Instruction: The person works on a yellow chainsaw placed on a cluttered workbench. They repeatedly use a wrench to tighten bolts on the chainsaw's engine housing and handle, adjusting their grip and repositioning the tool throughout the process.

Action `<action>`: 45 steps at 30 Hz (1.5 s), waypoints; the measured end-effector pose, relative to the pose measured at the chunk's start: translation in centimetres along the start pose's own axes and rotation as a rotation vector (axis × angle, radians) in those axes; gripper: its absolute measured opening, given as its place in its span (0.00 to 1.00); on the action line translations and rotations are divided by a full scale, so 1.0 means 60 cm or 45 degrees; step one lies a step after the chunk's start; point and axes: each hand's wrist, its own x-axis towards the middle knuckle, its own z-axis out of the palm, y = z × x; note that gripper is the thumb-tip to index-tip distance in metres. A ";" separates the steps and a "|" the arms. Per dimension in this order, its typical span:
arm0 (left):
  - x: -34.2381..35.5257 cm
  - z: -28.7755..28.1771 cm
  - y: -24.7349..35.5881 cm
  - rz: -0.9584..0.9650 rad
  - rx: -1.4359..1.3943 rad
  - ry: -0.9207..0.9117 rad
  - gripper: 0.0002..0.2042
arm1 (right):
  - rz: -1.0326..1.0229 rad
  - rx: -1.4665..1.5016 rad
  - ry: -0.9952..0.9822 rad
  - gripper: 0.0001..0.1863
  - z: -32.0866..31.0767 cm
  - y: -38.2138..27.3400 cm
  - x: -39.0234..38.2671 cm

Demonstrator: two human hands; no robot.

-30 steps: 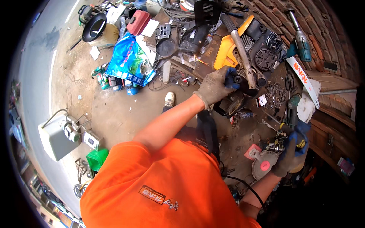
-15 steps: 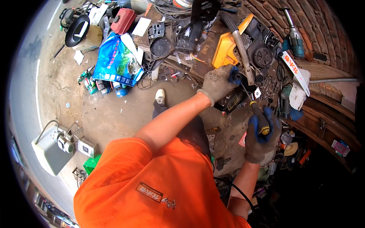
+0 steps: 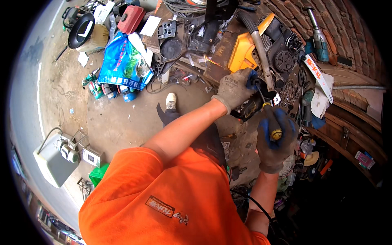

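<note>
My left hand (image 3: 237, 89), in a grey-brown glove with blue fingertips, is closed on a small dark round part (image 3: 257, 83) beside the chainsaw. My right hand (image 3: 278, 139), gloved alike, wraps round the black and yellow handle of a screwdriver (image 3: 271, 116). The screwdriver's thin shaft slants up and left to the dark part; its tip cannot be made out there. Just beyond my left hand lies a partly stripped chainsaw (image 3: 243, 51) with an orange-yellow housing, a grey-black handle bar and a bared engine.
A wooden bench (image 3: 218, 67) bears the chainsaw, cables and loose parts. At the right a white guide bar (image 3: 320, 79) leans near a teal power tool (image 3: 320, 47) by the brick wall. A blue bag (image 3: 124, 63) and power tools lie left; a black pan (image 3: 81, 34) sits farther off.
My right hand has shifted a little left, and the screwdriver's handle has swung left with it. My left hand still grips the dark part in nearly the same place.
</note>
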 end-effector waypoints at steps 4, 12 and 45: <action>-0.002 -0.024 0.005 0.153 0.208 0.106 0.37 | -0.034 -0.115 -0.019 0.23 -0.005 -0.011 0.016; 0.036 -0.016 -0.035 0.404 0.340 0.036 0.55 | 0.061 0.040 0.096 0.26 0.000 0.004 0.000; 0.042 0.017 0.011 0.380 0.268 0.074 0.43 | 0.090 -0.045 -0.058 0.23 -0.053 0.059 0.006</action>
